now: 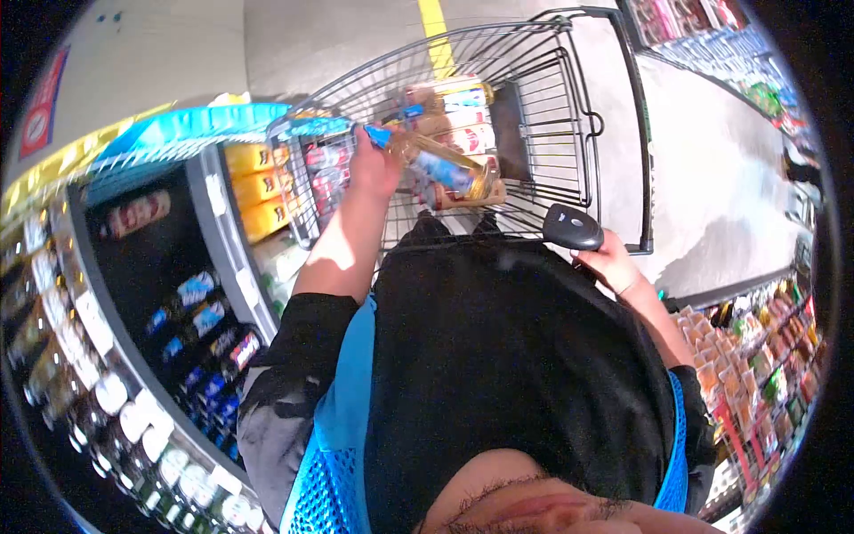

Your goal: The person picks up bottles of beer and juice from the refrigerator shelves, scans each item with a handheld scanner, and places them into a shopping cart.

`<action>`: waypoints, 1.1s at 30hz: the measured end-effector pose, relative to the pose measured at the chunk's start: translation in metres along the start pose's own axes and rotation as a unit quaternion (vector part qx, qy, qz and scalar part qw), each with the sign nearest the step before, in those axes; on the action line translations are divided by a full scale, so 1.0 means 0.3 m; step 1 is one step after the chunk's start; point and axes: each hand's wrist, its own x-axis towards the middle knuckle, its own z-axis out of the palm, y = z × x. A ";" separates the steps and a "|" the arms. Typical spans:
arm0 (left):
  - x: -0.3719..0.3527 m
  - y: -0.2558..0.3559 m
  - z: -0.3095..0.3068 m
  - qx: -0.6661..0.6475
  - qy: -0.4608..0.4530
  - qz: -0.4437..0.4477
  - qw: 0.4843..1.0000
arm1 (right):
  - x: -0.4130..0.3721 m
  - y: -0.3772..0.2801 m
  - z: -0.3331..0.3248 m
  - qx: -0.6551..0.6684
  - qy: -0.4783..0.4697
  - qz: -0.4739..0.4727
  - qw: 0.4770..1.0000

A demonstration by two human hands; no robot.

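Observation:
My left hand (376, 167) is closed around the neck of a clear bottle (445, 167) with golden contents, a blue top and a pale blue label. The bottle slants over the shopping cart (547, 89), its base toward the right. Under it in the cart lie several packaged goods (467, 111), partly hidden, and another golden bottle (471, 96). A black handheld barcode scanner (572, 228) is gripped in my right hand (614, 264), beside the cart's near right corner. My fingers partly cover its handle.
On the left, shelves (213, 200) hold several bottles and packs. Yellow packs (258, 187) sit close to the cart's left side. At lower right stands a rack of small packaged goods (743, 356). More stocked shelving (712, 40) is at upper right. A yellow line (436, 36) marks the floor.

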 end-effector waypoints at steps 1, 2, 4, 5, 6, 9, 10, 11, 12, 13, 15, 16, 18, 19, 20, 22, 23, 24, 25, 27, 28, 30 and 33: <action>-0.063 0.050 0.026 -0.014 -0.051 0.024 0.998 | -0.005 -0.069 0.025 -0.011 -0.046 -0.016 0.999; -0.133 0.103 0.066 -0.016 -0.045 0.037 0.998 | -0.009 -0.130 0.047 -0.023 -0.091 -0.032 0.995; -0.275 0.186 0.146 0.001 -0.176 0.038 0.984 | -0.012 -0.207 0.075 -0.052 -0.148 -0.073 0.985; -0.322 0.210 0.166 0.001 -0.198 0.048 0.979 | -0.014 -0.241 0.101 -0.054 -0.157 -0.099 0.981; -0.372 0.230 0.187 -0.001 -0.200 0.060 0.978 | -0.019 -0.269 0.121 -0.055 -0.164 -0.124 0.977; -0.553 0.269 0.249 -0.053 -0.221 0.135 0.964 | -0.008 -0.330 0.127 -0.099 -0.237 -0.091 0.962; -0.584 0.281 0.248 -0.055 -0.220 0.146 0.963 | -0.007 -0.337 0.130 -0.106 -0.244 -0.096 0.959; -0.616 0.294 0.242 -0.086 -0.280 0.133 0.947 | -0.005 -0.343 0.135 -0.097 -0.254 -0.078 0.959; -0.648 0.306 0.239 -0.115 -0.339 0.120 0.926 | 0.001 -0.348 0.141 -0.088 -0.265 -0.059 0.958; -0.682 0.307 0.239 -0.115 -0.321 0.136 0.930 | 0.022 -0.334 0.143 -0.057 -0.297 -0.069 0.951; -0.765 0.307 0.244 -0.086 -0.318 0.170 0.929 | 0.034 -0.333 0.153 -0.046 -0.312 -0.060 0.947; -0.798 0.305 0.238 -0.055 -0.313 0.192 0.929 | 0.041 -0.337 0.159 -0.027 -0.319 -0.046 0.946; -0.824 0.299 0.202 0.004 -0.335 0.219 0.917 | 0.047 -0.347 0.166 -0.010 -0.350 -0.026 0.937; -0.848 0.295 0.195 0.028 -0.326 0.261 0.908 | 0.044 -0.362 0.177 -0.019 -0.356 -0.024 0.934; -0.873 0.294 0.184 0.052 -0.316 0.302 0.898 | 0.045 -0.372 0.187 -0.028 -0.363 -0.020 0.931; -0.946 0.305 0.151 0.062 -0.249 0.343 0.904 | 0.039 -0.363 0.188 -0.066 -0.299 -0.046 0.951; -0.966 0.320 0.111 0.064 -0.255 0.368 0.892 | 0.037 -0.366 0.177 -0.097 -0.273 -0.031 0.957; -0.993 0.337 0.083 0.061 -0.250 0.378 0.889 | 0.041 -0.371 0.166 -0.110 -0.280 -0.031 0.953; -1.025 0.352 0.056 0.133 -0.176 0.455 0.863 | 0.035 -0.370 0.158 -0.109 -0.274 -0.038 0.955; -1.130 0.391 0.009 0.294 -0.028 0.561 0.773 | 0.034 -0.347 0.129 -0.107 -0.262 -0.050 0.958; -1.164 0.413 -0.033 0.352 0.019 0.596 0.721 | 0.036 -0.333 0.116 -0.106 -0.254 -0.050 0.960; -1.206 0.472 -0.121 0.378 0.128 0.600 0.693 | 0.027 -0.306 0.098 -0.103 -0.206 -0.028 0.973; -1.248 0.581 -0.226 0.358 0.224 0.599 0.680 | 0.023 -0.273 0.088 -0.078 -0.194 -0.034 0.977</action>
